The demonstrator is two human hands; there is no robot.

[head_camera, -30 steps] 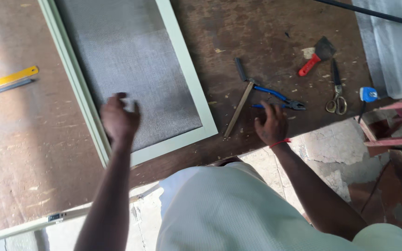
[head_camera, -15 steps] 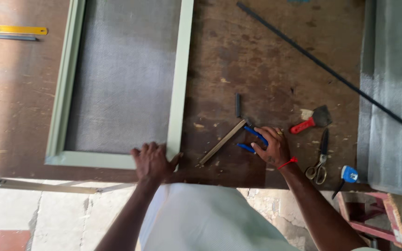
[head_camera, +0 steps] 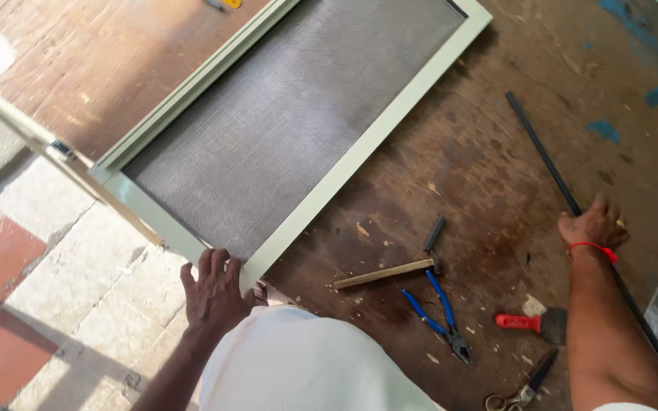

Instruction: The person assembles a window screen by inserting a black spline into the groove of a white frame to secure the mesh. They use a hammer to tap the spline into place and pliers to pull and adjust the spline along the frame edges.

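Left hand (head_camera: 215, 293) fingers curled over the near corner of the pale-green screen frame (head_camera: 359, 152) overhanging the table edge, right hand (head_camera: 592, 228) fingers closed loosely on the black rod (head_camera: 542, 152); frame may tip off if released

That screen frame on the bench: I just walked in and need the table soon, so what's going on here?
A person leans over a worn wooden table. The left hand grips the near corner of a pale green mesh screen frame, which overhangs the table edge. The right hand rests on a long thin black strip lying across the table. A hammer, blue-handled pliers, a red-handled scraper and scissors lie untouched between the hands.
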